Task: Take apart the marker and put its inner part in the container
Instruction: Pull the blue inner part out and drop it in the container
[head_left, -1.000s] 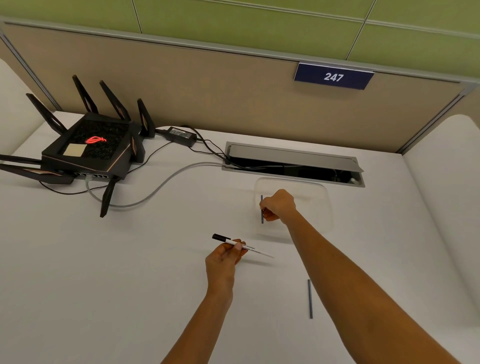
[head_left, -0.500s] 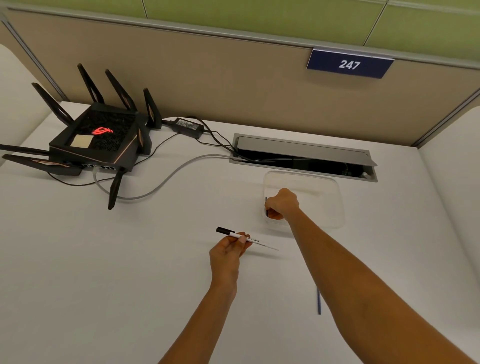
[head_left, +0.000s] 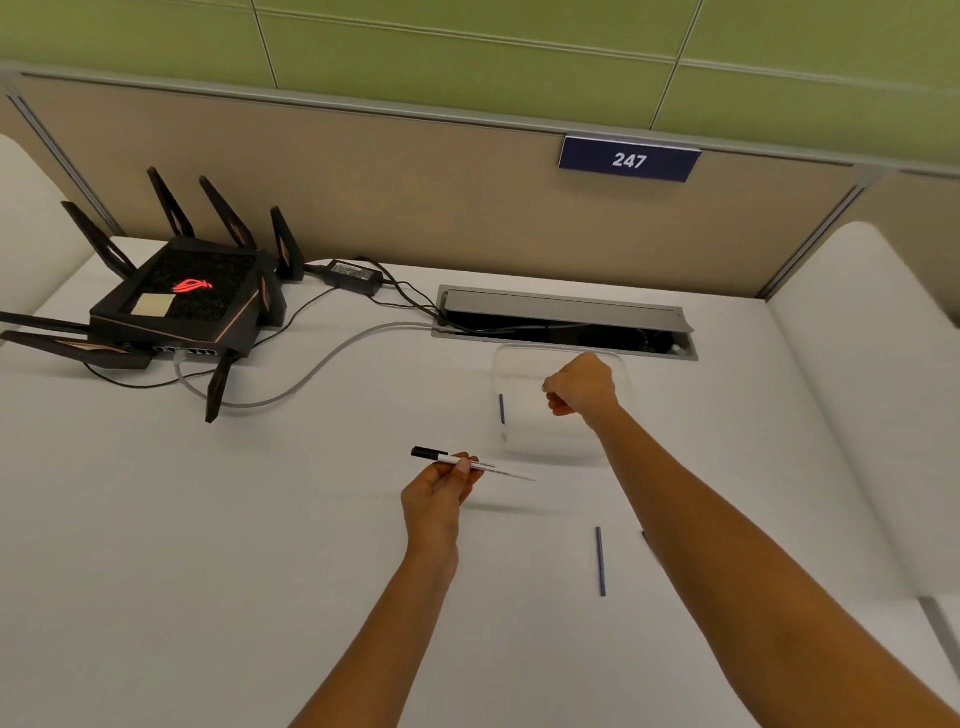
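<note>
Inner part (head_left: 501, 408) lying in container (head_left: 558, 358), centre frame. Right hand (head_left: 582, 387) curled empty above; left hand (head_left: 441, 486) clamped on marker (head_left: 470, 462).

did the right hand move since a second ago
Yes. The right hand has let go of the blue inner rod and shifted right across the clear container; it was at the left wall, gripping it.

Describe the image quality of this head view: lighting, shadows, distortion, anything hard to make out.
Head view: soft even light; the marker casts a faint shadow on the desk; wide-angle lens bows the partition edge; the clear container nearly vanishes against white, and the marker's print is unreadable.
</note>
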